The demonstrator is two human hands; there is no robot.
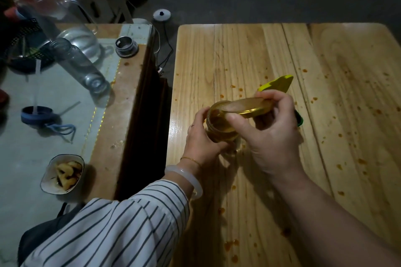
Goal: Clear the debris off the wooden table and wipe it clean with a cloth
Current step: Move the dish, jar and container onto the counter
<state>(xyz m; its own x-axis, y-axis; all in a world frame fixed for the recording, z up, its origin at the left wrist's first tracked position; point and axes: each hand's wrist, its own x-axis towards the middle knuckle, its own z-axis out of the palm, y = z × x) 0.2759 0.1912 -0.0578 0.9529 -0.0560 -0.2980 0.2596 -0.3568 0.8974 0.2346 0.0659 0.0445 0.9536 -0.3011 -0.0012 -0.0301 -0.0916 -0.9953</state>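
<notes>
A light wooden table (271,54) fills the right half of the view, dotted with several orange-red sauce spots (231,244). Near its left edge stands a small glass jar (219,124) of brownish sauce. My left hand (200,143) grips the jar's side. My right hand (271,134) holds the gold metal lid (253,105) tilted over the jar's mouth. A yellow-green object (280,82) with a dark green end lies on the table behind my right hand, partly hidden.
A second table (108,102) with a glass top stands to the left across a dark gap. On it are a clear bottle (80,65), a metal cup (126,47), a blue lid with a cord (36,114) and a bowl of food (63,173).
</notes>
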